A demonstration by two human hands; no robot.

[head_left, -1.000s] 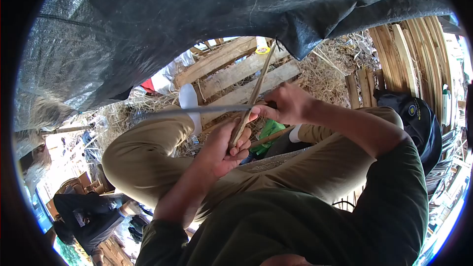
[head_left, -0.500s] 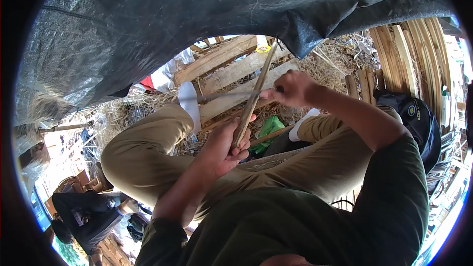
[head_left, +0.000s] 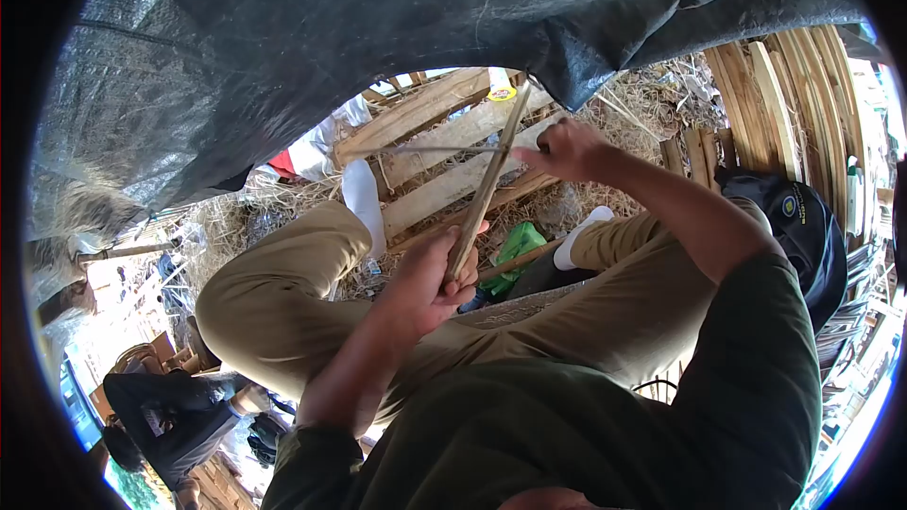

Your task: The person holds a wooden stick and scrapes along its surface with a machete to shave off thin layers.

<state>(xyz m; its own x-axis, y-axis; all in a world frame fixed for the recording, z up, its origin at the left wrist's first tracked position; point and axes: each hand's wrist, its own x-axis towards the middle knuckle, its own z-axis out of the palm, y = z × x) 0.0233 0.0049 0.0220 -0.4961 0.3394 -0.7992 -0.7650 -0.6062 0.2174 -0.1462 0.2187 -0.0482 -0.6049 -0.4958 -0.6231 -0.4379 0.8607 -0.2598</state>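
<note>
My left hand [head_left: 427, 276] is closed around the lower end of a long, narrow wooden stick [head_left: 488, 179], which slants up and away to the right. Closed on the handle end of a knife, my right hand [head_left: 570, 151] is just right of the stick. The knife's thin grey blade [head_left: 430, 148] points left and crosses the stick in its upper half. The handle is hidden in the fingers, and the blade is slightly blurred. The stick's far tip reaches close to the hanging dark tarp [head_left: 378, 19].
Wooden planks [head_left: 439, 127] lie over straw ahead of me. Stacked boards [head_left: 789, 104] and a black bag [head_left: 794, 227] are at the right. A green plastic bag [head_left: 518, 250] lies between my legs. Another person [head_left: 175, 420] sits at the lower left.
My right hand and the knife have moved up along the stick, away from my left hand. My left hand and the stick have stayed almost in place.
</note>
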